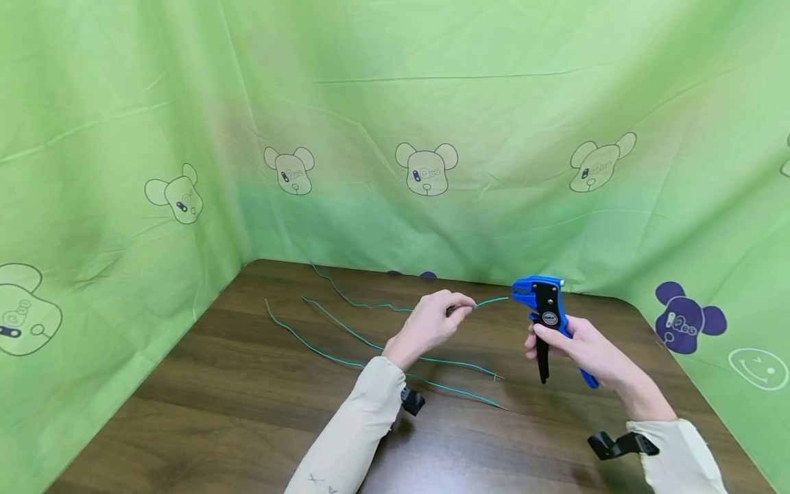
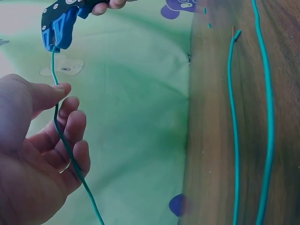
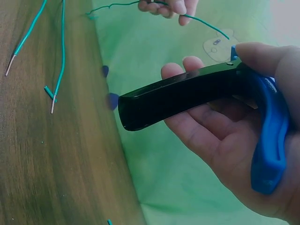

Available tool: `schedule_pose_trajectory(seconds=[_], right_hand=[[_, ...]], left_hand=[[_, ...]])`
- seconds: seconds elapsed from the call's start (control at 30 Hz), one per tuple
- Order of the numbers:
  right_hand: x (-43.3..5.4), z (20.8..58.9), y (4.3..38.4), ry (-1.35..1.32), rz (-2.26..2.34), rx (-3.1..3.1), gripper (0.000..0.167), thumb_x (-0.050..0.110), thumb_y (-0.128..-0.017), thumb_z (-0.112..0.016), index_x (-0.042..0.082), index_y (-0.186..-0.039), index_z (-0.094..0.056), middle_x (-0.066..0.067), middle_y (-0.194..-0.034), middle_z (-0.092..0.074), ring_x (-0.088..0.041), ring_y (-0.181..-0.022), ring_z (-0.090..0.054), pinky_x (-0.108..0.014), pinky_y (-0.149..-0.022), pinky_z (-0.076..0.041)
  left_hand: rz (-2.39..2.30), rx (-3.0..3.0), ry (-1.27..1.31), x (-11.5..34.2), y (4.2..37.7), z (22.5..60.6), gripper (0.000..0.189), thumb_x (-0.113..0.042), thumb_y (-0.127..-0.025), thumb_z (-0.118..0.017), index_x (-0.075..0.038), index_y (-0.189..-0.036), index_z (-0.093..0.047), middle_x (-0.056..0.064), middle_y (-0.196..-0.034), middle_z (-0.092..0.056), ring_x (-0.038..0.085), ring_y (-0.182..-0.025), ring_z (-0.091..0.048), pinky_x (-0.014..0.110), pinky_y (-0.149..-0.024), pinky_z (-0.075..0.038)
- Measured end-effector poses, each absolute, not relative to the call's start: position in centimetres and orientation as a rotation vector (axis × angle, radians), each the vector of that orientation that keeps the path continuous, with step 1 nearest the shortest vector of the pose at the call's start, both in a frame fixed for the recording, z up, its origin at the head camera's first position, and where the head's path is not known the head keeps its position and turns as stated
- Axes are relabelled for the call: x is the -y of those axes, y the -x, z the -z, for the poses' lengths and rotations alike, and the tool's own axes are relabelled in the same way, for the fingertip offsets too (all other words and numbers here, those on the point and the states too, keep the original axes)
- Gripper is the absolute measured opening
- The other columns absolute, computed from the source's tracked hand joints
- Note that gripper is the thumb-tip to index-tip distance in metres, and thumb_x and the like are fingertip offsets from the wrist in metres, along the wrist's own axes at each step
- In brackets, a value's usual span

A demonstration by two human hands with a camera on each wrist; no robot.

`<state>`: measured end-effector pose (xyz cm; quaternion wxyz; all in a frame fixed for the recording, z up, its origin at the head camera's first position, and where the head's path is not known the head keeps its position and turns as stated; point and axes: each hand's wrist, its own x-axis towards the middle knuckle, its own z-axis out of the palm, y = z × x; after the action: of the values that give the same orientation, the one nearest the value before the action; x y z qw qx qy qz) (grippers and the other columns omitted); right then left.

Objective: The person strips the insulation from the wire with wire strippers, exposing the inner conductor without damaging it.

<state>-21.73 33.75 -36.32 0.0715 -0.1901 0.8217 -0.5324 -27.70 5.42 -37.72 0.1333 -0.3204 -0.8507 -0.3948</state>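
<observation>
My left hand [image 1: 431, 321] pinches a thin green wire [image 1: 492, 300] between thumb and fingers above the table. The wire's short end points right, towards the mouth of a blue and black wire stripper [image 1: 548, 302]. In the left wrist view the wire [image 2: 79, 173] crosses the palm and its tip meets the stripper's jaws; whether it is inside I cannot tell. My right hand [image 1: 586, 346] holds the stripper upright, its thumb near the top of the black handle [image 3: 178, 91]. The blue handle [image 3: 269, 136] lies against the palm, and the handles are spread apart.
Two more green wires [image 2: 236, 140] lie on the brown wooden table [image 1: 185, 412], with bare copper ends [image 3: 10, 65]. A small cut piece of green insulation [image 3: 50, 93] lies by one end. Green printed cloth [image 1: 494, 226] walls the back and sides.
</observation>
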Motion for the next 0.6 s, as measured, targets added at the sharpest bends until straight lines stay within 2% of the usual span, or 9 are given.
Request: schedule_pose_trajectory(seconds=[0.2, 0.43, 0.6], right_hand=[[-33.7, 36.3, 21.7, 0.585, 1.617, -2.431, 0.023, 0.017, -0.106, -0.042, 0.000, -0.112, -0.057, -0.015, -0.098, -0.071, -0.026, -0.087, -0.074, -0.030, -0.082, -0.058], [-33.5, 36.4, 21.7, 0.613, 1.651, -2.368, 0.022, 0.014, -0.106, -0.042, 0.003, -0.110, -0.060, -0.003, -0.096, -0.072, -0.026, -0.087, -0.074, -0.034, -0.081, -0.058], [-33.4, 36.3, 21.6, 0.657, 1.678, -2.307, 0.023, 0.012, -0.106, -0.040, 0.003, -0.111, -0.061, -0.003, -0.096, -0.072, -0.028, -0.087, -0.074, -0.038, -0.082, -0.058]], left_hand=[[1.109, 2.422, 0.956, -5.0, 27.5, 37.4, 0.017, -0.022, -0.097, -0.062, -0.020, -0.108, -0.075, -0.008, -0.093, -0.070, 0.000, -0.073, -0.054, 0.011, -0.068, -0.043], [1.093, 2.391, 0.997, -4.4, 27.0, 36.7, 0.017, -0.020, -0.097, -0.062, -0.018, -0.108, -0.075, -0.006, -0.094, -0.071, 0.002, -0.073, -0.054, 0.011, -0.069, -0.043], [1.079, 2.370, 1.037, -4.1, 26.7, 36.3, 0.017, -0.019, -0.097, -0.062, -0.017, -0.108, -0.075, -0.004, -0.097, -0.072, 0.003, -0.077, -0.056, 0.011, -0.072, -0.043]])
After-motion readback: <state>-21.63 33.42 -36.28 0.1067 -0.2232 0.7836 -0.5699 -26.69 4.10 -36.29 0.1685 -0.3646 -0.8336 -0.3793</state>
